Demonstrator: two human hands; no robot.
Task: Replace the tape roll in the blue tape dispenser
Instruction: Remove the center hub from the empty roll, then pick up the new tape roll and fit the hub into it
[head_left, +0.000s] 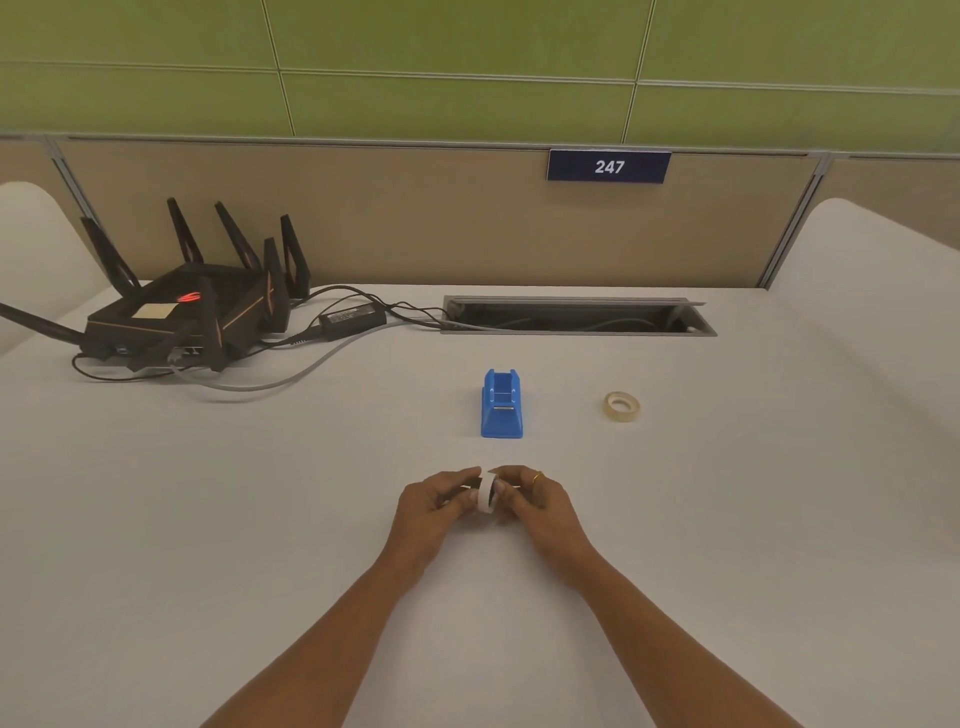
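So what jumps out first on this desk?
Probably the bright blue plastic tape dispenser at mid-desk, its cradle empty. Just in front, the left hand and right hand pinch a small white roll between them. At far left sits a spiky black router with many antennas.

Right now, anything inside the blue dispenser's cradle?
The blue dispenser has no roll in its cradle; the bare slot shows. The cradle floor is hidden by its walls. Both hands hold a white roll.

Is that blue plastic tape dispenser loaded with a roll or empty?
Empty: the blue plastic tape dispenser shows a bare cradle, with no roll seated inside.
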